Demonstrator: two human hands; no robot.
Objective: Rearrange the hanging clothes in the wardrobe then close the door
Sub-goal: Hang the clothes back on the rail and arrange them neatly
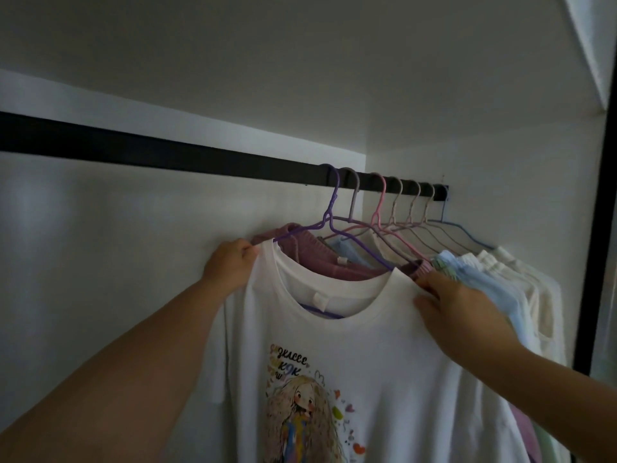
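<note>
White wardrobe walls (100, 262), dim; black rail (167, 155) carries all hangers bunched at right end. Front: white tee (334, 329) on purple hanger (330, 208). My left hand (230, 265) pinches its left shoulder (fingers curled); right hand (460, 302) grips the right shoulder.

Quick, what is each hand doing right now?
Left hand: grips the left shoulder of the white T-shirt.
Right hand: holds the T-shirt's right shoulder, thumb on front.
</note>
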